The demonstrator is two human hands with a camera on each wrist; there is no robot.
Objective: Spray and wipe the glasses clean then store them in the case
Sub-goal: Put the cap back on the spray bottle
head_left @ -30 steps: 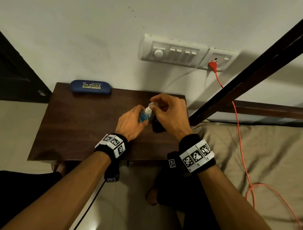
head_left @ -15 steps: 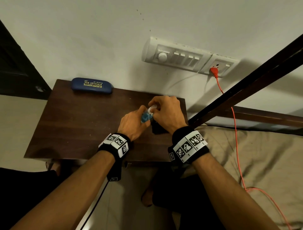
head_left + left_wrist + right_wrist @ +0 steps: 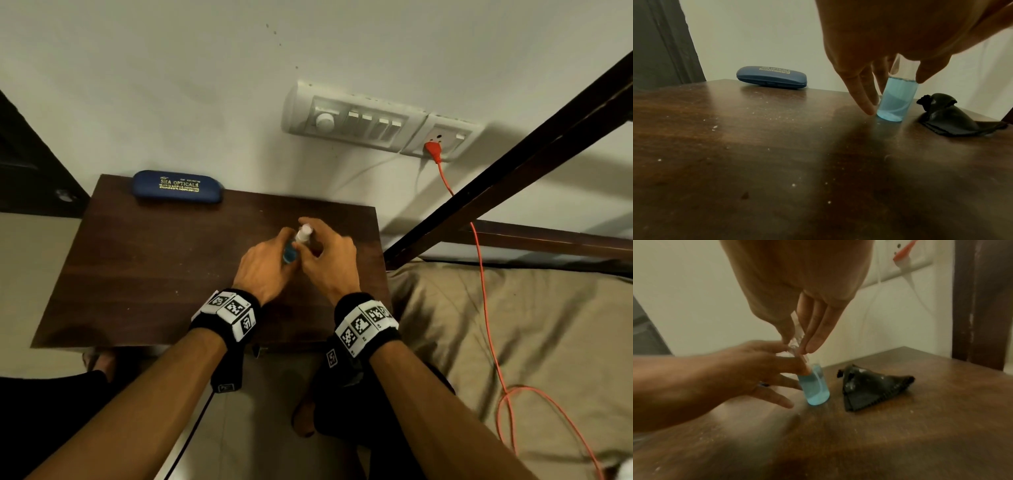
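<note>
2 hands at work near table centre-right. Left hand (image 3: 263,267) curled round the body of the spray bottle (image 3: 897,100), fingers on one side, thumb on the other; bottle stands upright, base on the table (image 3: 154,274). Blue liquid fills roughly the lower 2 thirds. Right hand (image 3: 329,263) above it, thumb and fingertips (image 3: 813,344) pinching the clear cap (image 3: 797,331) at the bottle's top; whether the cap is seated or lifted off cannot be told.

Cloth (image 3: 873,391), black and crumpled into a peaked heap, lies on the table just beside the bottle at its 3 o'clock, not touching it.

Case (image 3: 177,187), dark blue with gold lettering, shut, lies flat at the table's far edge against the wall, 10 o'clock from the hands, well apart from them. Glasses themselves not visible in any view.

Switch panel (image 3: 352,121) on the wall at 1 o'clock, orange plug (image 3: 432,150) in its socket, orange cord (image 3: 486,308) trailing down onto the bed (image 3: 531,342) at 3 o'clock. Dark wooden bed frame (image 3: 513,161) runs diagonally.
</note>
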